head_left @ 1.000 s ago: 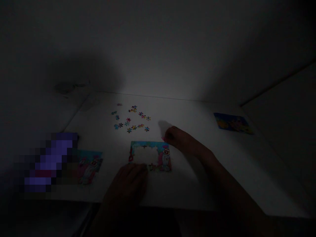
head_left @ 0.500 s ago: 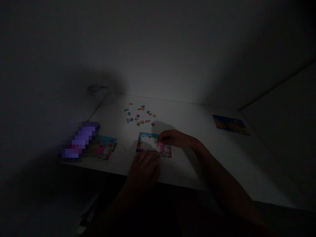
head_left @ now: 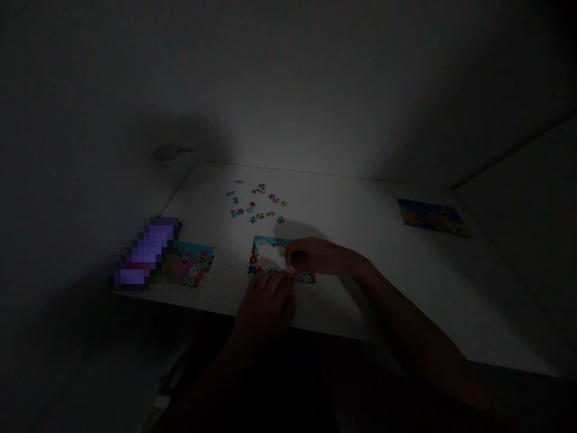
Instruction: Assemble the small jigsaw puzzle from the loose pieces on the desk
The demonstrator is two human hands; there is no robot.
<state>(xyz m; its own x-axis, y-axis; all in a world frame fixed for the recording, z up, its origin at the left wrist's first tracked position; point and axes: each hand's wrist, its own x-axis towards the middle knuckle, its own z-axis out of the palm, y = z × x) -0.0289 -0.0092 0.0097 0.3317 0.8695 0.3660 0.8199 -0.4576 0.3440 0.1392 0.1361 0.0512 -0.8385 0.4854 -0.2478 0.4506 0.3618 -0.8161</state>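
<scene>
White tabletop (head_left: 360, 252), loose pieces (head_left: 256, 204), puzzle (head_left: 265, 252), left hand (head_left: 264, 310), right hand (head_left: 315, 255), fingers (head_left: 295, 258) pinching pink piece (head_left: 292, 270)

Since earlier frames | left hand (head_left: 265, 307), right hand (head_left: 316, 255): drawn together over jigsaw puzzle (head_left: 264, 251) | pink piece (head_left: 292, 270): shifted to lower edge, between hands

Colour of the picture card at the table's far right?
The picture card is blue with yellow and pink patches; head view shows it.
</scene>
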